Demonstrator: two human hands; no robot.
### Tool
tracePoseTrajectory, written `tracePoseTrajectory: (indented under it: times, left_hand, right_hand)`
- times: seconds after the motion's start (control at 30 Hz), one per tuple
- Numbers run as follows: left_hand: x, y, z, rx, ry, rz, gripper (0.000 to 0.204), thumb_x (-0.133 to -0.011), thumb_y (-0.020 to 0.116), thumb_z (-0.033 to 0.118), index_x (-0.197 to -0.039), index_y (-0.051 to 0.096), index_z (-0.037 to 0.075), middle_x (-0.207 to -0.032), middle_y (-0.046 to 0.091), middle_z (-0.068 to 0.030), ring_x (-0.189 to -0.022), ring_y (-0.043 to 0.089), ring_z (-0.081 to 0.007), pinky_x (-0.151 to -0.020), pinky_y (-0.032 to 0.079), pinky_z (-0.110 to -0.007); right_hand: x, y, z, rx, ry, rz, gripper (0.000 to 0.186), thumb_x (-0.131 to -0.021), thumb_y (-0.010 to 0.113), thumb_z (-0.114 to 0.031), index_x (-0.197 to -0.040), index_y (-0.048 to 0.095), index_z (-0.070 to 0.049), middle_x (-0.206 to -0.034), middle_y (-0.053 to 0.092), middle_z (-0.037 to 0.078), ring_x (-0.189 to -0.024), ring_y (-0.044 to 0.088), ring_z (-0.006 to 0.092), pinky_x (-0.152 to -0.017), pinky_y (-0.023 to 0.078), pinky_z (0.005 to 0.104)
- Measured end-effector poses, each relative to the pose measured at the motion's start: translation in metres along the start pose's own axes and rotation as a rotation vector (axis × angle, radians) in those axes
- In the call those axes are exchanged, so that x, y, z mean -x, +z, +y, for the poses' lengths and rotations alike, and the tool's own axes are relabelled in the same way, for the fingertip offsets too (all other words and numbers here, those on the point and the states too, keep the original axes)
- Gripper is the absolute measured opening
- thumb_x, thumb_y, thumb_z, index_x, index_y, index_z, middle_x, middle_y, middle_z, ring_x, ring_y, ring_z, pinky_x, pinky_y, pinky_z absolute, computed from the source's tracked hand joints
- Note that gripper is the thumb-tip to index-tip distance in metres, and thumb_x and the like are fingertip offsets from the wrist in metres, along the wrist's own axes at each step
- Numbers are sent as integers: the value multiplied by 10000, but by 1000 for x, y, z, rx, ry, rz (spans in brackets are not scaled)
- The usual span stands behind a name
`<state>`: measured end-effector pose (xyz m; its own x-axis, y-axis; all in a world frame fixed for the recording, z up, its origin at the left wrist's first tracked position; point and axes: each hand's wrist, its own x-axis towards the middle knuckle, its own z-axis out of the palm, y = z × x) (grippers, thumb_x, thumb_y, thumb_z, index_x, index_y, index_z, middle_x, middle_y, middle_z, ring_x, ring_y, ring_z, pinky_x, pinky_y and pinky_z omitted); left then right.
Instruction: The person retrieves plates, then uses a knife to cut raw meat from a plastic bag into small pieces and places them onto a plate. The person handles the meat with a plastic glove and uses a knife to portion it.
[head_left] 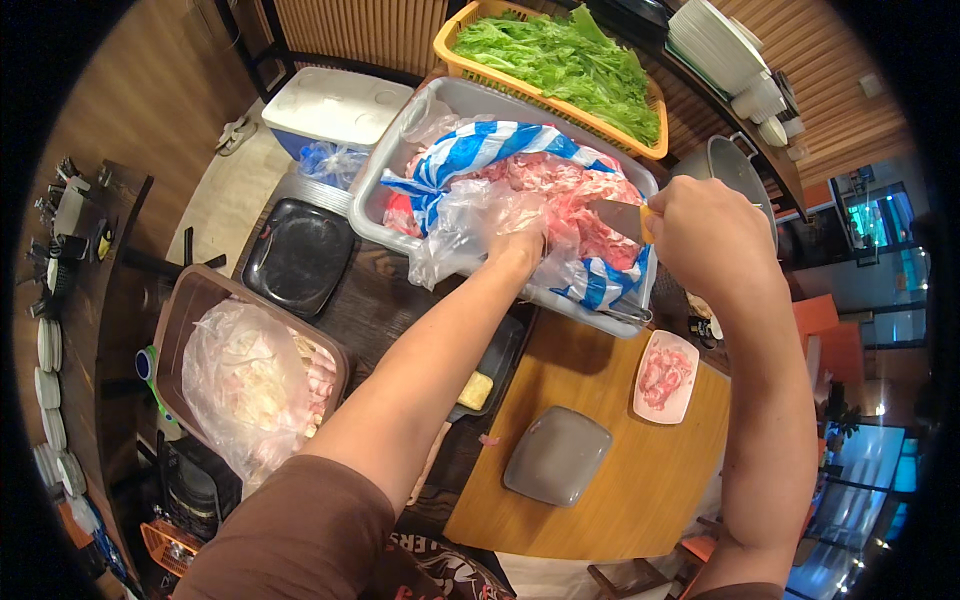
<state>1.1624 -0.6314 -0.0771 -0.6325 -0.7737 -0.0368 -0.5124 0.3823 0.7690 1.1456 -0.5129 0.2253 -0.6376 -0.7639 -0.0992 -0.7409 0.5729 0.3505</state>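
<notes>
Knife: in the right hand, above the meat (590,180) at the right end of the grey tub (385,238).
Knife axis: blade (617,217) runs roughly crosswise, tip to the person's left and slightly away, yellow handle (647,224) end to the right.
Right hand (700,235): fist curled tight round the handle, back of hand up; forearm comes in from lower right.
Left hand (517,248): reaches into the tub, on the near side of the meat, fingers hidden by clear plastic (448,228). Can't tell how far they're curled or what they grip.
Tub axis: long side slants, left end farther off, right end nearer.
Striped bag (480,147): blue and white, spread round the meat, bunched at left.
Basket (652,147): yellow, beyond the tub, same slant; lettuce (560,62) in it.
Table (640,485): pink bowl (667,417) with meat pieces, grey plate (558,456) left of it, nearer the person.
</notes>
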Motion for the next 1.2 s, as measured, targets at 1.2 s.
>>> tracePoseTrajectory:
  times: [1.2]
  left_hand:
    - [3, 5, -44, 755, -12, -283, 455, -1077, 373, 291, -1371, 570, 5, -1353, 610, -193, -1247, 576, -323, -1047, 459, -413]
  right_hand:
    - [-63, -22, 30, -111, 79, -414, 229, -879, 684, -163, -1013, 788, -9, -578, 577, 52, -423, 507, 128, -382, 379, 305]
